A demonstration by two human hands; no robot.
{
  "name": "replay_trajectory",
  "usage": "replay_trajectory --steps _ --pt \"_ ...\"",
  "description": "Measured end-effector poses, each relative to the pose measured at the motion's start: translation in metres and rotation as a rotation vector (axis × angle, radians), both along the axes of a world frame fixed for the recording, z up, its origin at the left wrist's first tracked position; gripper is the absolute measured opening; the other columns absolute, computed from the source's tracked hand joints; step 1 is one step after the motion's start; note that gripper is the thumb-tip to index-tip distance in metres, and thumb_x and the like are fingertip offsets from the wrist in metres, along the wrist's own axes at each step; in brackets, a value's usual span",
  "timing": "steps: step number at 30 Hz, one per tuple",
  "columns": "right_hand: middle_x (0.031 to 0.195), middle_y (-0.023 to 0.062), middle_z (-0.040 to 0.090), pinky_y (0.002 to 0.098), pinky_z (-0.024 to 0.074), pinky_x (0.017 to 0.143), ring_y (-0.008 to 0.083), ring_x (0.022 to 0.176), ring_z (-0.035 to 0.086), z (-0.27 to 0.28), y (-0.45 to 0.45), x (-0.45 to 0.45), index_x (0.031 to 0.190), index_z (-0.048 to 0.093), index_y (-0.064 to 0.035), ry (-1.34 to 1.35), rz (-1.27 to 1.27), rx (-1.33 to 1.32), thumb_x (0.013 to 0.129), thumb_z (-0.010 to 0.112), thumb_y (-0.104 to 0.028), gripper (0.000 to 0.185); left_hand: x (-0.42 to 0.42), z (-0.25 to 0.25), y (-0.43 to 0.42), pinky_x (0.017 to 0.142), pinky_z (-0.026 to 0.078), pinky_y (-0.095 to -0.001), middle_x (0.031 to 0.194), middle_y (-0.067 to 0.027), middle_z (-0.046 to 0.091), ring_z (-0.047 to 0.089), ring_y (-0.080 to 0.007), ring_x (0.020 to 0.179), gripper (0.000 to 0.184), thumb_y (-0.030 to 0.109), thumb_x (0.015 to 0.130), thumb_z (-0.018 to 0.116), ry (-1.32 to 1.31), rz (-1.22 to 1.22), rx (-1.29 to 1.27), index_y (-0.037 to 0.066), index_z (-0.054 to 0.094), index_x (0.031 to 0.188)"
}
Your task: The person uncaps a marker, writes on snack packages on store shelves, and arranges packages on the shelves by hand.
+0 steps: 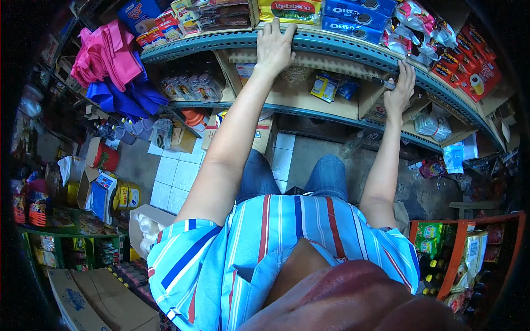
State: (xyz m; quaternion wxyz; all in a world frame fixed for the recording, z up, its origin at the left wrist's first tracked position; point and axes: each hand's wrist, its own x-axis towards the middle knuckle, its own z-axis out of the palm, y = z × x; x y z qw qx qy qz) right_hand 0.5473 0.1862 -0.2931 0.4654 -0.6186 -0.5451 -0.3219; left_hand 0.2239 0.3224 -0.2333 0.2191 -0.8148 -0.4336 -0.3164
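My left hand (pixel 274 48) lies on the blue-grey metal shelf edge (pixel 342 44), fingers stretched and spread, fingertips at the lower border of a yellow Rebisco cracker pack (pixel 290 10). Blue Oreo packs (pixel 359 19) stand just right of it. Farther right, my right hand (pixel 399 94) rests its fingertips on the same edge. A dark pen (pixel 383 83) is held against that hand by the thumb and points left. Part of the pen is hidden behind the fingers.
Red snack packs (pixel 469 60) fill the shelf's right end. Below are jars (pixel 193 86) and a yellow packet (pixel 324 87). Pink bags (pixel 107 55) hang at left. A yellow bucket (pixel 127 196) and a cardboard box (pixel 99 300) stand at left; an orange rack (pixel 452 259) is at right.
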Motion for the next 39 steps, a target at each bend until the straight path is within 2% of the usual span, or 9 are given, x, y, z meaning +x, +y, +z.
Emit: replay_trajectory --steps 7,13,32,38,39 --pt "0.150 0.0096 0.048 0.0491 0.0293 0.118 0.0336 0.147 0.036 0.002 -0.001 0.001 0.147 0.050 -0.0145 -0.024 0.021 0.016 0.085 0.059 0.001 0.065 -0.001 -0.004 0.002 0.101 0.043 -0.0484 0.152 -0.0204 0.043 0.049 -0.0384 0.127 0.082 0.029 0.066 0.088 -0.020 -0.011 0.066 0.023 0.052 0.139" --pt "0.151 0.0094 0.048 0.0491 0.0293 0.118 0.0334 0.147 0.035 0.003 -0.002 0.000 0.147 0.050 -0.0141 -0.015 0.021 0.005 0.085 0.059 0.002 0.064 -0.002 0.000 0.007 0.103 0.043 -0.0486 0.159 -0.0173 0.038 0.050 -0.0385 0.125 0.081 0.029 0.066 0.087 0.028 -0.009 0.022 0.023 0.052 0.139" --pt "0.150 0.0088 0.049 0.0494 0.0287 0.119 0.0331 0.147 0.035 0.002 -0.003 0.002 0.148 0.049 -0.0148 -0.015 0.031 -0.004 0.085 0.058 0.002 0.066 -0.003 0.004 0.000 0.105 0.043 -0.0495 0.155 -0.0168 0.043 0.048 -0.0381 0.129 0.085 0.030 0.065 0.088 0.012 -0.010 -0.013 0.021 0.051 0.141" --pt "0.150 0.0089 0.049 0.0490 0.0293 0.119 0.0334 0.147 0.036 0.002 -0.002 0.002 0.147 0.050 -0.0143 -0.014 0.019 -0.003 0.085 0.059 0.002 0.065 0.000 0.018 0.004 0.104 0.045 -0.0497 0.159 -0.0171 0.037 0.053 -0.0385 0.122 0.084 0.031 0.063 0.090 0.080 -0.014 -0.045 0.018 0.053 0.137" --pt "0.150 0.0089 0.049 0.0490 0.0293 0.119 0.0334 0.147 0.036 0.002 -0.002 0.002 0.147 0.050 -0.0143 -0.015 0.020 -0.002 0.085 0.059 0.002 0.065 0.001 0.019 0.005 0.099 0.048 -0.0471 0.158 -0.0183 0.038 0.054 -0.0380 0.119 0.081 0.031 0.062 0.090 0.086 -0.009 -0.020 0.017 0.054 0.134"
